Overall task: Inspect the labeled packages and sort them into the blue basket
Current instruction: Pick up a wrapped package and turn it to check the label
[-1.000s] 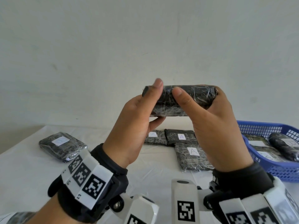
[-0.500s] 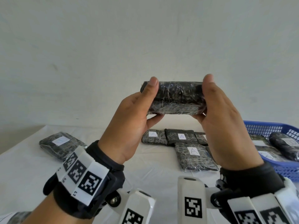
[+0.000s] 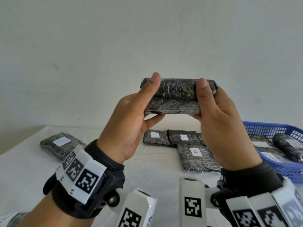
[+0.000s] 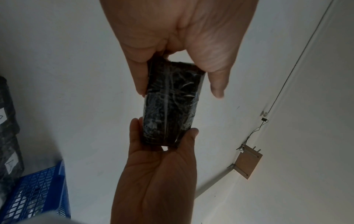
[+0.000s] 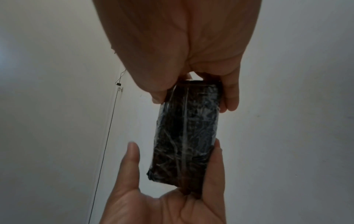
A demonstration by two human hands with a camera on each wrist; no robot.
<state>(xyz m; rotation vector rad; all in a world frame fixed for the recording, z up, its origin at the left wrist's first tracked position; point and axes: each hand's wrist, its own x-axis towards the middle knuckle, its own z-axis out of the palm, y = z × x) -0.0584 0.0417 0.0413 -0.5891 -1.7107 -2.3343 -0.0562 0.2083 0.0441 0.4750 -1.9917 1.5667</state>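
Nearest to us, our left hand point(image 3: 129, 122) and right hand point(image 3: 219, 126) hold one wrapped package point(image 3: 176, 95) up in the air between them, well above the counter point(image 3: 147, 164). Each hand pinches an end: thumb on the near face, the other fingers curled behind. No label shows on the side turned toward us, so we judge the inspection unfinished. To do it well, we should roll the package slowly about its long axis, keeping both ends clamped, until the white sticker faces us.

The package is a dark, soft-edged block, its contents fibrous and tangled under a glossy clear film that wrinkles and catches light. That film looks slippery, so a firm pinch matters.

Below and beyond our hands, three flat packages marked A point(image 3: 196, 152) lie together on the white counter, and another labeled package point(image 3: 61, 144) rests apart at the left. At the right stands the blue basket point(image 3: 265, 129), a plastic lattice tray already holding several packages.
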